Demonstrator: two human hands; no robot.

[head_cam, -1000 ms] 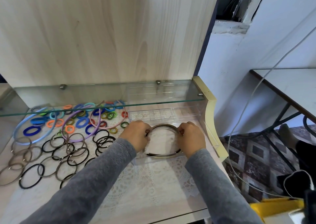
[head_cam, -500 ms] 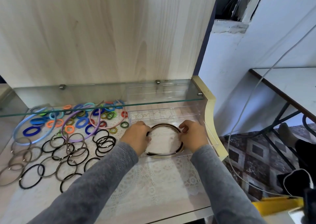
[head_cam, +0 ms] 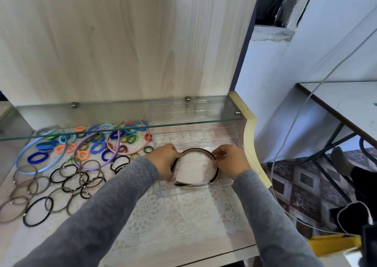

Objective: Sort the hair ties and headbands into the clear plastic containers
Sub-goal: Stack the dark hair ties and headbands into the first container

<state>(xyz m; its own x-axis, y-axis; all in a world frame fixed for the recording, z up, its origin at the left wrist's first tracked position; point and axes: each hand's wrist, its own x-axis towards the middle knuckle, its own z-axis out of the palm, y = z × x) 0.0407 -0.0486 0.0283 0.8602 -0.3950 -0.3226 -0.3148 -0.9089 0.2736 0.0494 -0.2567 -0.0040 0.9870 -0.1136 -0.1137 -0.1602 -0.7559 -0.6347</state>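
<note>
Gripping dark headbands [head_cam: 195, 149] with left hand [head_cam: 163, 161] and right hand [head_cam: 231, 160], inside clear container [head_cam: 195, 191]. Barely started. Leaves hair ties [head_cam: 43, 145] and pastel headbands [head_cam: 114, 154] unsorted at 9 o'clock.

Under left hand [head_cam: 163, 161], right hand [head_cam: 230, 160] — headband [head_cam: 196, 150] sides hidden; sleeves [head_cam: 98, 215] cut off below.

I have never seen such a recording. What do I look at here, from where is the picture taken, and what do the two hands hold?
There is no machine here. A person wears a camera on the head, and it looks down at their own hands. The left hand and the right hand both grip a dark headband inside a clear plastic container. The container stands on a lace-covered table. To its left lie many loose hair ties and a light blue headband, not yet sorted. A glass shelf hangs above.
</note>
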